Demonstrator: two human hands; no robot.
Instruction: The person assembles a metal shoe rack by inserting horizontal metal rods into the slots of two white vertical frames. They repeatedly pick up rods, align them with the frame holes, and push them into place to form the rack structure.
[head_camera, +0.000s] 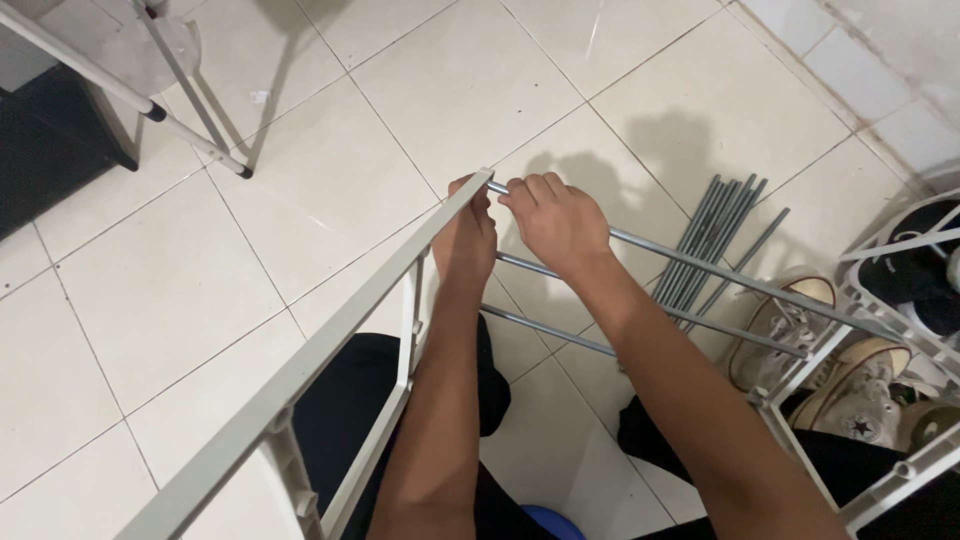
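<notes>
Pale tiled floor (180, 290) behind; both hands, left hand (466, 238) and right hand (560, 222), fingers clenched on thin metal rod (700, 268) at white rack frame (330, 340), centre frame. Probably light, stiff, slippery; best gripped near its end.

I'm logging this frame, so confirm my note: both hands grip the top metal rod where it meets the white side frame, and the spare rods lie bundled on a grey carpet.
One detail is wrong. The head view shows the spare rods lying on pale floor tiles, not carpet. The left hand and right hand do grip the top metal rod at the white side frame.

Glossy cream floor tiles (200, 290) meet a pale tiled wall (880, 60).
</notes>
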